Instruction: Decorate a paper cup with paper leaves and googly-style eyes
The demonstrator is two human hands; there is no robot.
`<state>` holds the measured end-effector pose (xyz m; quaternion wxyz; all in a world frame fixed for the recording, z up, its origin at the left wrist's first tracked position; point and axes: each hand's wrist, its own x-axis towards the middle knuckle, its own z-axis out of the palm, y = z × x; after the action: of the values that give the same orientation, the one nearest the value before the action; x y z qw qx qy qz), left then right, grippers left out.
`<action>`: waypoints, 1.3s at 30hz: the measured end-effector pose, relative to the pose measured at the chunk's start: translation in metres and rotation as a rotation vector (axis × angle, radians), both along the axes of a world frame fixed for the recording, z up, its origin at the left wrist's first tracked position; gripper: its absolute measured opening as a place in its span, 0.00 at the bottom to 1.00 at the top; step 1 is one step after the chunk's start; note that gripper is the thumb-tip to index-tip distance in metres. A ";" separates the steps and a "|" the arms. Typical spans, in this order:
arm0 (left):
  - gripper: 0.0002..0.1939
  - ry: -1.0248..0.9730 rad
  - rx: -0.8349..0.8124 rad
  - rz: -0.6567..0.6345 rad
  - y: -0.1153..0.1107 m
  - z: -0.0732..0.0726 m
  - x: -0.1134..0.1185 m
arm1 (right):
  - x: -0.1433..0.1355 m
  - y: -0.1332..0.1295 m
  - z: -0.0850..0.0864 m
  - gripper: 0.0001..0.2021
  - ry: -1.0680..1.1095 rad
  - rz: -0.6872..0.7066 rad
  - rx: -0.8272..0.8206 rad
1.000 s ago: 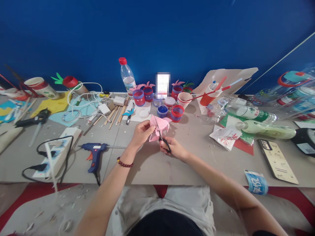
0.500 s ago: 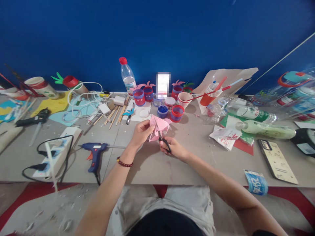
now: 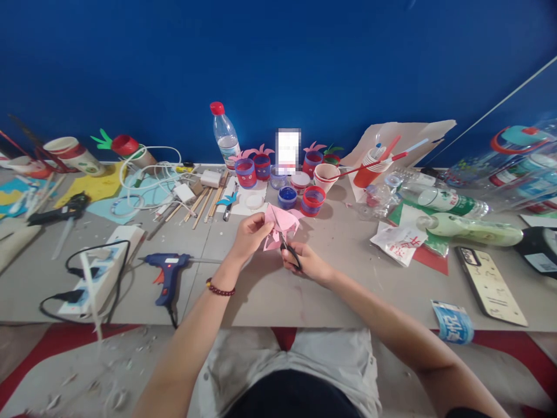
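Note:
Pinched between the fingers of my left hand is a piece of pink paper with a jagged, cut lower edge. My right hand grips black-handled scissors, whose blades lie across the paper. Both hands are close together above the table's middle. Behind them stand an open jar of blue paint and a red-and-purple painted cup. A white lid lies just beyond my left hand.
A blue glue gun and a white power strip with cords lie at left. Wooden sticks are behind. Plastic bottles and a phone lie at right. A water bottle stands by the blue wall.

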<state>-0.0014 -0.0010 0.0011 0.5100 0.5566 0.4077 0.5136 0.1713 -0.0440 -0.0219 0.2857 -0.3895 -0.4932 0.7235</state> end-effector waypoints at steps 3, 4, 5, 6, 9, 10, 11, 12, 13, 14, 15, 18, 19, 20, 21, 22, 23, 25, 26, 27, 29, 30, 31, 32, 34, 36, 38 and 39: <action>0.15 0.005 0.001 0.005 0.000 0.000 0.000 | 0.000 0.000 0.002 0.23 0.000 -0.001 -0.010; 0.15 0.005 0.001 0.006 0.000 0.000 0.000 | 0.000 0.000 0.002 0.23 0.000 -0.001 -0.010; 0.15 0.003 0.001 0.007 0.000 0.000 0.000 | 0.000 0.000 0.003 0.23 -0.001 0.000 -0.009; 0.15 0.001 0.000 0.009 0.000 0.000 0.000 | 0.000 0.000 0.002 0.23 -0.004 0.000 -0.006; 0.15 -0.002 -0.001 -0.004 0.000 0.002 0.001 | 0.001 0.000 -0.001 0.21 -0.003 0.007 0.011; 0.15 -0.001 -0.002 -0.012 -0.001 0.002 0.001 | 0.001 0.000 -0.002 0.21 0.002 0.009 0.019; 0.15 0.000 -0.003 -0.017 -0.001 0.002 0.001 | 0.001 0.000 -0.003 0.21 0.007 0.010 0.028; 0.14 0.002 -0.005 -0.021 -0.001 0.003 0.002 | 0.001 0.000 -0.004 0.21 0.010 0.011 0.033; 0.14 0.003 -0.005 -0.020 -0.001 0.003 0.002 | 0.001 0.000 -0.005 0.21 0.011 0.010 0.035; 0.14 0.005 -0.006 -0.018 -0.001 0.003 0.002 | 0.001 0.000 -0.005 0.21 0.011 0.009 0.032; 0.14 0.007 -0.007 -0.017 -0.001 0.003 0.002 | 0.001 0.000 -0.005 0.22 0.013 0.009 0.026; 0.14 0.006 -0.012 -0.017 -0.001 0.002 0.002 | 0.001 0.000 -0.003 0.22 0.030 0.003 0.011; 0.14 0.003 -0.014 -0.019 -0.001 0.002 0.002 | 0.000 0.000 -0.003 0.22 0.034 -0.001 0.011; 0.14 0.001 -0.014 -0.022 -0.001 0.002 0.002 | 0.000 0.000 -0.002 0.22 0.034 -0.004 0.009; 0.14 -0.003 -0.013 -0.023 -0.001 0.002 0.002 | 0.000 0.000 -0.002 0.22 0.033 -0.007 0.006; 0.14 -0.005 -0.011 -0.023 -0.001 0.001 0.002 | 0.000 0.000 -0.003 0.23 0.032 -0.008 0.004; 0.14 -0.006 -0.009 -0.022 0.000 0.001 0.002 | 0.000 0.000 -0.003 0.23 0.033 -0.008 0.002; 0.13 -0.005 -0.004 -0.019 0.000 0.000 0.002 | 0.000 0.001 -0.004 0.22 0.036 -0.006 0.002; 0.13 -0.004 -0.004 -0.018 0.000 0.000 0.002 | 0.000 0.001 -0.005 0.22 0.037 -0.005 0.004; 0.13 -0.005 -0.005 -0.020 0.000 0.000 0.002 | 0.000 0.001 -0.005 0.22 0.039 -0.005 0.006; 0.13 -0.011 -0.012 -0.025 0.000 0.000 0.002 | 0.000 0.001 -0.005 0.22 0.041 -0.007 0.006; 0.13 -0.016 -0.017 -0.028 -0.001 0.000 0.002 | 0.000 0.001 -0.005 0.22 0.041 -0.007 0.004; 0.12 -0.021 -0.019 -0.030 -0.001 0.000 0.001 | 0.001 0.001 -0.005 0.22 0.040 -0.004 0.003; 0.12 -0.023 -0.022 -0.033 -0.002 0.001 0.001 | 0.001 0.001 -0.005 0.22 0.039 -0.001 0.001; 0.11 -0.021 -0.023 -0.029 -0.002 0.002 0.001 | 0.000 0.000 -0.004 0.22 0.037 0.001 -0.003; 0.11 -0.015 -0.023 -0.008 -0.003 0.003 0.001 | 0.000 0.000 -0.003 0.22 0.036 -0.005 -0.007; 0.11 -0.028 -0.023 0.029 -0.003 0.002 0.001 | 0.000 0.000 -0.002 0.22 0.035 -0.008 -0.011; 0.11 -0.039 -0.023 0.045 -0.002 0.002 0.001 | 0.000 0.000 -0.001 0.23 0.033 -0.005 -0.011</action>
<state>0.0000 -0.0032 0.0030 0.5125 0.5313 0.4158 0.5312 0.1713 -0.0441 -0.0232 0.2936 -0.3803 -0.4835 0.7317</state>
